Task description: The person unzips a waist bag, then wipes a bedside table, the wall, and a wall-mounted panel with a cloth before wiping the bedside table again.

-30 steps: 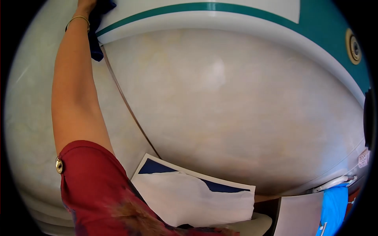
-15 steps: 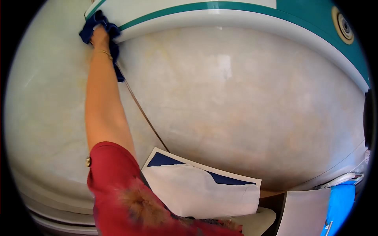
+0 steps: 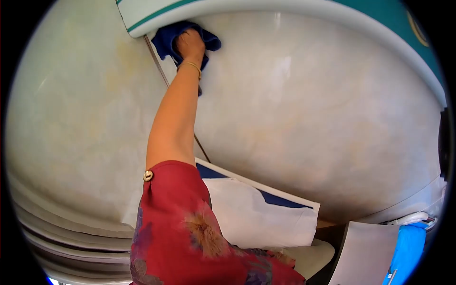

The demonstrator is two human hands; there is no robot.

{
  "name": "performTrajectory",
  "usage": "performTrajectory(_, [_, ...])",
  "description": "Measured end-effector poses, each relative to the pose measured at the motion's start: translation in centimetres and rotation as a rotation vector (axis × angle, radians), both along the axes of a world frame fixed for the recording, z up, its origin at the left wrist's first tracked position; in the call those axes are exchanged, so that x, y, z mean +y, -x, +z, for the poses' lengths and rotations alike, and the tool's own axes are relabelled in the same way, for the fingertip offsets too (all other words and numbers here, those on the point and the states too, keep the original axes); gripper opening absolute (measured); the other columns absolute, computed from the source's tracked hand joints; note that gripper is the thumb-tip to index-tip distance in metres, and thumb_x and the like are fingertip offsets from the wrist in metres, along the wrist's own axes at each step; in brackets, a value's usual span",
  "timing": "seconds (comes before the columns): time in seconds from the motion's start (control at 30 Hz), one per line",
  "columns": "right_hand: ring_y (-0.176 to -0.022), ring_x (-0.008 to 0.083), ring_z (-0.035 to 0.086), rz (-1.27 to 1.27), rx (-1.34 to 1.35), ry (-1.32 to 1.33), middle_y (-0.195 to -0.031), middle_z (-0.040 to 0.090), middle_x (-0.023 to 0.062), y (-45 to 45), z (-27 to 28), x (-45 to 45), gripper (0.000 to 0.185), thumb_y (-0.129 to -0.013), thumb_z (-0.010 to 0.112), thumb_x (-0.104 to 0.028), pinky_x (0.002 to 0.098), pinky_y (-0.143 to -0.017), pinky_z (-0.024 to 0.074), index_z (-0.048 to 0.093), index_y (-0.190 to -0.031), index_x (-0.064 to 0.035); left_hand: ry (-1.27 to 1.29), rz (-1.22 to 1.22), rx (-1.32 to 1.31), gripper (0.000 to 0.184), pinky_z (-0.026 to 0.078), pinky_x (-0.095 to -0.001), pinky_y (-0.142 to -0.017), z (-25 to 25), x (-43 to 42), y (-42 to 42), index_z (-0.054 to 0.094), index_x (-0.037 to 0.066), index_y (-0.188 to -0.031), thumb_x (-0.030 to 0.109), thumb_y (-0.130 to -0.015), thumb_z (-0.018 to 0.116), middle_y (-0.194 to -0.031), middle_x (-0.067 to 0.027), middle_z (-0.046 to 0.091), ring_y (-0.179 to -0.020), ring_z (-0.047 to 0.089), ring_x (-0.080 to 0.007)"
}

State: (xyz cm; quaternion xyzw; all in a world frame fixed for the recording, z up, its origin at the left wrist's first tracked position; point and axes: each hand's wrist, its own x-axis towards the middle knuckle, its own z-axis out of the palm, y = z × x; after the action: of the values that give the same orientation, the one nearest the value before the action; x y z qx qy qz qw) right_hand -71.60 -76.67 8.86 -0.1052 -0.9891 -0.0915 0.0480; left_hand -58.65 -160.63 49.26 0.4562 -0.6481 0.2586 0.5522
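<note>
My left hand (image 3: 191,46) presses a dark blue cloth (image 3: 166,39) against a glossy, pale marbled surface (image 3: 294,109). The fingers are bunched in the cloth and partly hidden by its folds. A bracelet circles the wrist, and the red flowered sleeve (image 3: 178,204) reaches to the elbow. Just above the cloth runs the rounded white edge of a white and teal panel (image 3: 228,8). A thin dark seam (image 3: 156,61) crosses the marbled surface left of the hand and passes behind the forearm. My right hand is out of view.
Below the arm lies a white sheet (image 3: 256,213) over a blue board with a pale border (image 3: 266,185). At lower right are a grey panel (image 3: 363,254) and a bright blue item (image 3: 408,251). Curved ridges (image 3: 71,242) line the lower left.
My left hand has slid the blue cloth rightward along the panel's lower edge, from its left end to right of the seam. The camera view has also shifted slightly.
</note>
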Motion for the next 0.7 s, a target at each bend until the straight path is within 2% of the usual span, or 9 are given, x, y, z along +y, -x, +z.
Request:
performTrajectory(0.13, [-0.108, 0.0365, 0.042, 0.047, 0.061, 0.049, -0.122, 0.044, 0.0198, 0.1, -1.9, 1.4, 0.06, -0.089, 0.03, -0.049, 0.0518, -0.089, 0.0327, 0.039, -0.128, -0.0033, -0.259, 0.149, -0.366, 0.017, 0.05, -0.0434, -0.072, -2.1, -1.9, -4.7, 0.058, 0.001, -0.086, 0.011, -0.082, 0.044, -0.093, -0.0244, 0.061, -0.082, 0.061, -0.0379])
performTrajectory(0.2, [-0.107, 0.0364, 0.042, 0.065, 0.061, -0.006, -0.121, 0.045, 0.0202, 0.3, -2.2, 1.9, 0.06, -0.09, 0.031, -0.048, 0.052, -0.089, 0.0333, 0.04, -0.127, -0.0023, -0.285, 0.155, -0.368, 0.017, 0.05, -0.0431, -0.075, -3.8, -4.1, -7.3, 0.058, 0.004, -0.09, 0.011, -0.083, 0.044, -0.094, -0.0225, 0.061, -0.086, 0.06, -0.0381])
performTrajectory(0.3, [-0.106, 0.0362, 0.044, 0.113, 0.082, -0.069, -0.119, 0.047, 0.0203, 0.4, -2.6, 2.2, 0.058, -0.09, 0.031, -0.047, 0.0524, -0.087, 0.0344, 0.043, -0.124, -0.0009, -0.396, 0.21, -0.341, 0.027, 0.045, -0.0426, -0.086, -7.9, -7.5, -11.4, 0.053, 0.005, -0.106, 0.014, -0.085, 0.039, -0.11, -0.0204, 0.056, -0.101, 0.055, -0.0348])
performTrajectory(0.33, [-0.105, 0.0362, 0.044, 0.137, 0.106, -0.084, -0.118, 0.048, 0.02, 0.5, -2.7, 2.3, 0.058, -0.09, 0.031, -0.046, 0.0526, -0.086, 0.035, 0.044, -0.123, -0.0004, -0.402, 0.327, -0.48, 0.032, 0.042, -0.0427, -0.089, -8.7, -6.7, -11.7, 0.052, 0.005, -0.111, 0.02, -0.087, 0.036, -0.114, -0.02, 0.054, -0.107, 0.051, -0.0331])
performTrajectory(0.4, [-0.104, 0.036, 0.045, 0.181, 0.148, -0.134, -0.117, 0.049, 0.0194, 0.7, -3.6, 3.1, 0.058, -0.091, 0.03, -0.046, 0.0524, -0.086, 0.0355, 0.044, -0.122, -0.0002, -0.167, 0.279, -0.172, 0.035, 0.041, -0.0417, -0.09, -12.7, -10.4, -12.4, 0.052, 0.005, -0.113, 0.023, -0.086, 0.038, -0.111, -0.0208, 0.056, -0.106, 0.052, -0.0331])
performTrajectory(0.5, [-0.105, 0.0355, 0.045, 0.201, 0.145, -0.197, -0.117, 0.05, 0.0185, 0.7, -2.9, 2.9, 0.058, -0.091, 0.029, -0.046, 0.0523, -0.086, 0.0363, 0.045, -0.122, 0.0, -0.08, 0.365, -0.348, 0.037, 0.045, -0.0421, -0.085, -16.5, -13.4, -13.9, 0.047, 0.004, -0.116, 0.02, -0.082, 0.047, -0.112, -0.0225, 0.054, -0.102, 0.054, -0.0361])
performTrajectory(0.53, [-0.106, 0.0352, 0.045, 0.17, 0.098, -0.201, -0.119, 0.049, 0.0182, 0.7, -2.6, 2.5, 0.057, -0.092, 0.028, -0.045, 0.0523, -0.086, 0.0366, 0.044, -0.123, -0.0001, -0.084, 0.365, -0.358, 0.037, 0.045, -0.0421, -0.085, -16.2, -11.8, -13.2, 0.047, 0.004, -0.116, 0.02, -0.082, 0.047, -0.112, -0.0225, 0.054, -0.102, 0.054, -0.0361])
performTrajectory(0.6, [-0.11, 0.0353, 0.043, 0.12, 0.032, -0.198, -0.123, 0.046, 0.0184, 0.7, -1.8, 2.1, 0.057, -0.092, 0.028, -0.045, 0.0524, -0.088, 0.0369, 0.043, -0.124, -0.0005, -0.403, 0.378, -0.38, 0.032, 0.048, -0.0428, -0.08, -16.2, -8.1, -12.0, 0.05, 0.005, -0.111, 0.02, -0.082, 0.047, -0.106, -0.0206, 0.058, -0.097, 0.057, -0.0357])
performTrajectory(0.7, [-0.116, 0.0358, 0.039, 0.041, -0.072, -0.164, -0.13, 0.04, 0.0182, 0.6, -1.5, 2.1, 0.057, -0.092, 0.027, -0.044, 0.0528, -0.091, 0.0355, 0.039, -0.128, -0.0017, -0.634, 0.369, -0.544, 0.019, 0.049, -0.0465, -0.073, -22.4, -8.2, -13.3, 0.052, 0.005, -0.095, 0.017, -0.082, 0.045, -0.091, -0.0193, 0.061, -0.086, 0.06, -0.0356])
